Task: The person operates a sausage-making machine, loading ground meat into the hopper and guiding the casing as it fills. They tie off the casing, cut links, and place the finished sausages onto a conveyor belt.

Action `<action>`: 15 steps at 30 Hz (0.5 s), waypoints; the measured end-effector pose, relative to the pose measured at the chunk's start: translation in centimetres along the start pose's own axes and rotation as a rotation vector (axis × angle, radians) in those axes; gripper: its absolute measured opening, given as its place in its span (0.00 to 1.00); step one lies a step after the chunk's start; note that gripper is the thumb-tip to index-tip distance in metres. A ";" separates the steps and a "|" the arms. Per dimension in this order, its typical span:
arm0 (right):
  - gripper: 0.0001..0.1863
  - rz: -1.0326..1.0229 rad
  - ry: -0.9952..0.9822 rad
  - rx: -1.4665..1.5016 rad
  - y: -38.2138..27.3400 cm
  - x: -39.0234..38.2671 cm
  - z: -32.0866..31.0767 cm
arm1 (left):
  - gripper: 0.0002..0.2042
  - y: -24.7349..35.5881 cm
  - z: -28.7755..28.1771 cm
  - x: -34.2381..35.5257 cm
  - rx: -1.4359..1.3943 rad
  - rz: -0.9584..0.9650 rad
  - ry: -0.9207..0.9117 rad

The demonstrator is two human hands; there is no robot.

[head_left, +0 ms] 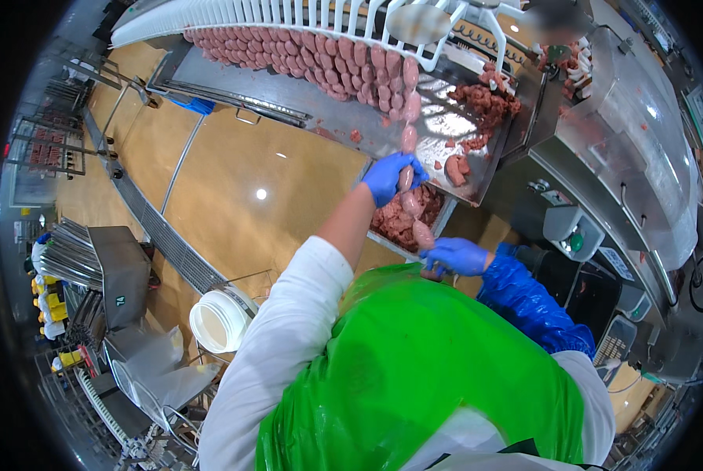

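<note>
A chain of pink sausage links [412, 206] hangs down between my hands. My left hand [391, 177], in a blue glove, is closed around an upper link just below the steel table's edge. My right hand [455, 256], also blue-gloved with a blue sleeve cover, grips the lowest link close to my green apron [414, 377]. More links [320, 59] lie in a long row on the steel table [289, 90] under a white plastic rack [289, 14].
A tub of pink meat scraps [395, 224] stands under the table's edge, and loose meat pieces [485, 102] lie at the table's right end. A grey machine with a clear cover [626, 149] is at the right. A white bucket [219, 320] stands on the tan floor by a floor drain [171, 243].
</note>
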State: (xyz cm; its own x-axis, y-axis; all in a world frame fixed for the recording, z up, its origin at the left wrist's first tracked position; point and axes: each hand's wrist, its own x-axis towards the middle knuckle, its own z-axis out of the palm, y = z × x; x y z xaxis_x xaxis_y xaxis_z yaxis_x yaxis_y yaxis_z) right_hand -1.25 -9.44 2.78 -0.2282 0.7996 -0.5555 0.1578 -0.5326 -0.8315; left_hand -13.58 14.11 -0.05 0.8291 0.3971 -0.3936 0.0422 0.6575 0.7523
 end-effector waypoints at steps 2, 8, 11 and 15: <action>0.19 0.076 0.099 0.097 -0.5 -0.7 -3.2 | 0.12 0.0 -0.9 -1.1 0.084 0.017 0.063; 0.26 -0.199 0.316 0.370 -7.9 3.6 -13.2 | 0.12 2.7 -0.5 -4.7 0.018 -0.020 0.169; 0.30 -0.302 0.303 0.516 -11.7 8.3 -16.8 | 0.11 4.5 1.7 -5.7 -0.085 -0.014 0.175; 0.13 -0.325 0.344 0.759 -12.9 15.7 -21.1 | 0.11 3.8 -1.1 -3.9 -0.329 -0.032 0.049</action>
State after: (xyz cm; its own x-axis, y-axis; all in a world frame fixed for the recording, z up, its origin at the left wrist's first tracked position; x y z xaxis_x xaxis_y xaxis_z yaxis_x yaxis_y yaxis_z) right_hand 13.39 15.86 4.88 0.1687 0.9169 -0.3616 -0.5709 -0.2081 -0.7942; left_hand -17.26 15.74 3.82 0.8024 0.3976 -0.4451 -0.1206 0.8384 0.5316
